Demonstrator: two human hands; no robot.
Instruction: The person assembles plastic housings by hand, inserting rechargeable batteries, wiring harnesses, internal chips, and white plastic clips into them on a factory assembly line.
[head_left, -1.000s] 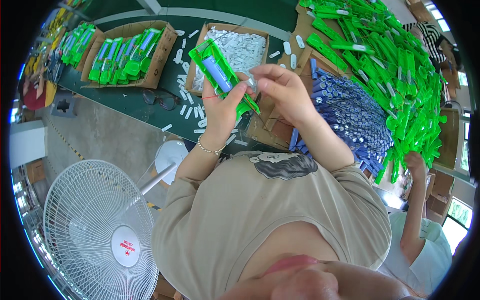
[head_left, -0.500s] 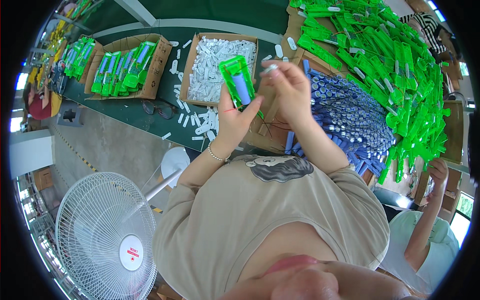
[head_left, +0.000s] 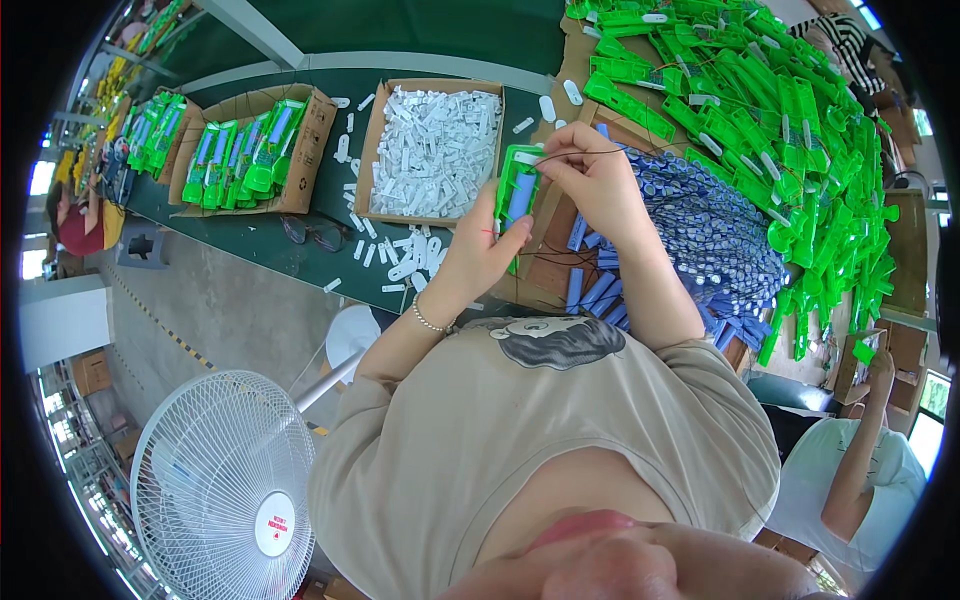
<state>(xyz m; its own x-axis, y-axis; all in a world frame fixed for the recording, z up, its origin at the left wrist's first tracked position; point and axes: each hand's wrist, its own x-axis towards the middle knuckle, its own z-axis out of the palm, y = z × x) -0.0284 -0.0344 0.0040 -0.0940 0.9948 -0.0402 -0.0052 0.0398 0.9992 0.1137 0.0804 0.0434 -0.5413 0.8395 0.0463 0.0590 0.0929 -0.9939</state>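
Observation:
My left hand [head_left: 478, 248] is wrapped round a green plastic casing [head_left: 504, 200], held upright above the table. Inside the casing lies a blue cylindrical battery [head_left: 521, 194]. My right hand [head_left: 600, 185] pinches at the casing's upper end, where a small white plastic piece [head_left: 527, 158] sits against the opening; its fingertips partly hide that piece. Thin dark wires trail near my right hand. Beyond my left hand stands a cardboard tray [head_left: 372, 150] full of white plastic pieces [head_left: 435, 150]. Many blue batteries [head_left: 690, 220] with wires lie just right of my right hand.
A large heap of green casings [head_left: 760, 130] covers the right of the table. A carton [head_left: 312, 140] of casings fitted with batteries stands left, glasses [head_left: 315, 232] near it. Loose white pieces [head_left: 405, 262] are scattered nearby. A fan [head_left: 225, 490] stands lower left; a co-worker [head_left: 850, 480] is at right.
My right hand has brought the white piece onto the casing's upper end. My left hand and the casing have shifted right and slightly down. The co-worker's hand now holds something green.

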